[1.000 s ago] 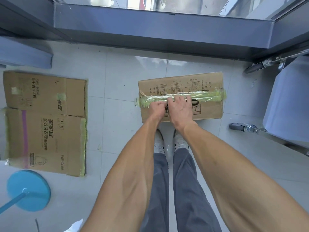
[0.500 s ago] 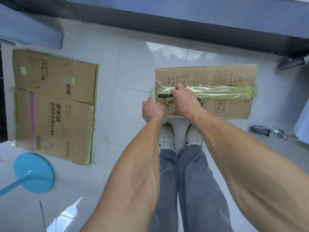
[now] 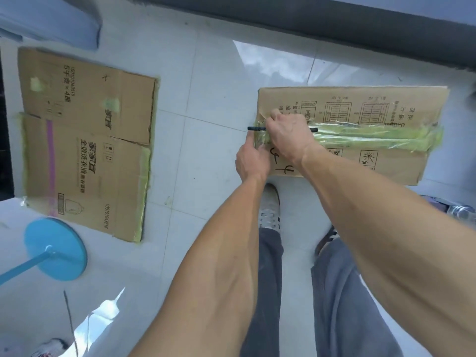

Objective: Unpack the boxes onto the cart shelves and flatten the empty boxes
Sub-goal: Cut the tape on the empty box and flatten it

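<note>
A closed cardboard box (image 3: pixel 373 104) stands on the floor before my feet, its top seam sealed with yellow-green tape (image 3: pixel 373 136). My right hand (image 3: pixel 288 135) grips a thin black pen-like tool (image 3: pixel 255 128) that lies along the tape at the box's left end, its tip past the edge. My left hand (image 3: pixel 251 161) is at the box's left end, a finger touching the taped corner. A flattened cardboard box (image 3: pixel 85 143) lies on the floor at the left.
A blue round base with a blue pole (image 3: pixel 55 249) stands at the lower left. A cart wheel (image 3: pixel 461 211) shows at the right edge. A dark window sill (image 3: pixel 334 24) runs along the top. Another shoe (image 3: pixel 49 347) is at the bottom left.
My right hand has drawn the black tool leftward along the tape from the box's middle to its left end. My left hand moved off the top to the left corner.
</note>
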Demonstrator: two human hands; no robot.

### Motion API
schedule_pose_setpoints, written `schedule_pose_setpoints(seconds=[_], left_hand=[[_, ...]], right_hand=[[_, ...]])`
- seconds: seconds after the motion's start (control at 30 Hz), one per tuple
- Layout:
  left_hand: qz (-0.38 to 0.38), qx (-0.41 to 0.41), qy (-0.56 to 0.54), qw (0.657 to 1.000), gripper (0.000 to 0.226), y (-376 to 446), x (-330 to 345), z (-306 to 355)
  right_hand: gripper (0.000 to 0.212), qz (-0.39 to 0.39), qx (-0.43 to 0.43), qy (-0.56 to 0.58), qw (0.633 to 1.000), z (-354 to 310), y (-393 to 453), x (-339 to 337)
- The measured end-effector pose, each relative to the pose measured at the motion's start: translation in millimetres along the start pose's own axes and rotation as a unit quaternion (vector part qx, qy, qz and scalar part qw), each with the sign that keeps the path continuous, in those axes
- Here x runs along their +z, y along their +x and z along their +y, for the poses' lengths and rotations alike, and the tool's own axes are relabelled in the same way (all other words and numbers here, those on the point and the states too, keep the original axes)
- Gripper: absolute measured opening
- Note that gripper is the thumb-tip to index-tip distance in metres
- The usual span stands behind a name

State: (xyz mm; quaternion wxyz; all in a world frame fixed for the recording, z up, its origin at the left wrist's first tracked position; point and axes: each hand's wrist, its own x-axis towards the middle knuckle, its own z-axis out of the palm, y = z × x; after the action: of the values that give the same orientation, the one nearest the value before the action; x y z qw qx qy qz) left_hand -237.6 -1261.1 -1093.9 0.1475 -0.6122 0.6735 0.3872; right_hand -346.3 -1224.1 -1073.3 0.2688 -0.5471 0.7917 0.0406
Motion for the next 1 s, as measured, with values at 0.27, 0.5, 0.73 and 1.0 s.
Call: schedule_pose_setpoints(seconds=[0.27, 0.5, 0.73, 1.0], left_hand=[[0.09, -0.031, 0.037, 0.995, 0.029, -4.2, 17.8, 8.9], [0.093, -0.008, 0.045, 0.995, 0.037, 0.5, 22.6, -1.8], [0.086, -0.011, 0.001, 0.996, 0.045, 1.9, 18.7, -7.4], [0.013, -0.037, 0.027, 0.999, 0.055, -15.7, 18.2, -16.4]], right_hand=[[0.019, 0.023, -0.011, 0.008, 1.0, 2.3, -1.6, 13.3], [0.019, 0.026, -0.003, 0.008, 1.0, 15.0, -12.2, 16.1], [0.017, -0.021, 0.033, 0.007, 0.999, 50.9, -39.6, 10.1], [0.014, -0.014, 0.082, -0.042, 0.996, 73.2, -70.2, 9.4]])
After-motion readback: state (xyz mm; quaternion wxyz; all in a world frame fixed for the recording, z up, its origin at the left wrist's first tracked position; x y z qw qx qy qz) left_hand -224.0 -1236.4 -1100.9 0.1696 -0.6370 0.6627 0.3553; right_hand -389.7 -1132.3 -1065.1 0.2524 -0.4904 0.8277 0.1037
